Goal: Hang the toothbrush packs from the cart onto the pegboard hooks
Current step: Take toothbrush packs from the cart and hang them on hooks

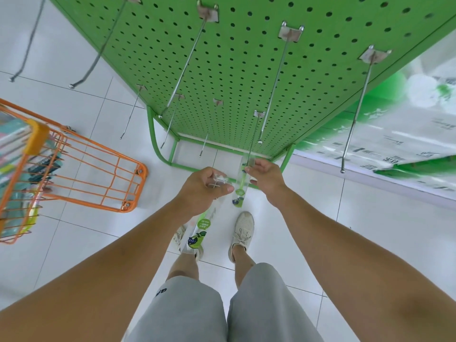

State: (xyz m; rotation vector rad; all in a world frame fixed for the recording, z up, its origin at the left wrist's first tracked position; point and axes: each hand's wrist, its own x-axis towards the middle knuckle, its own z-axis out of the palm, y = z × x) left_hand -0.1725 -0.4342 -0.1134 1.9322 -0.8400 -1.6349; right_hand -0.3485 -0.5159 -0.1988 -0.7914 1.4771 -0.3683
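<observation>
One toothbrush pack (239,186) is pinched by the right hand (266,178) at a pegboard hook (252,144); another pack (197,233), at seven o'clock, is gripped by the left hand (202,191).

Glossy white floor tiles (370,218) are reflecting soft, even light. A green-and-white printed banner (394,134) is lying along the floor's edge, beyond and right of the hands.

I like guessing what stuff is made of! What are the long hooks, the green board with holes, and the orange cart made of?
The hooks look like bare metal rod: thin, grey and shiny. The green pegboard seems to be painted sheet metal, smooth with even punched holes, though paint hides what is underneath. The orange cart looks like coated metal wire, judging by its thin glossy bars.
</observation>
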